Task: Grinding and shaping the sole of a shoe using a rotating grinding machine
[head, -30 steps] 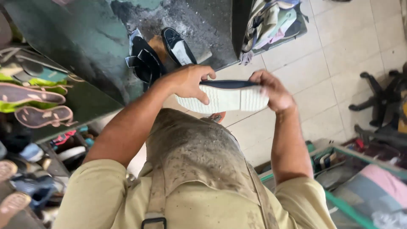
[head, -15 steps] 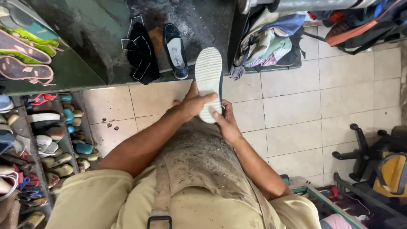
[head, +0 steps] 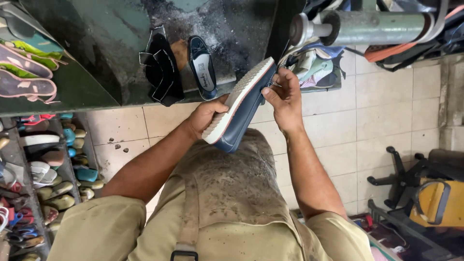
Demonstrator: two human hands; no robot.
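The navy shoe (head: 241,108) was held between both hands above the person's apron (head: 232,188), just in front of the dark table (head: 121,43). The left hand (head: 205,116) clasped its lower end from the sole side; the right hand (head: 285,94) pinched the upper end. Its long axis ran diagonally, one end toward the table, probably the toe. The ribbed white sole faced left, the blue upper right.

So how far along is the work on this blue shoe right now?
Done: the white sole sits on the blue shoe, with no gap visible from here. In hand: the left hand grips the sole side, the right hand pinches the upper edge. Left: a matching shoe lies on the workbench, beside black pieces.
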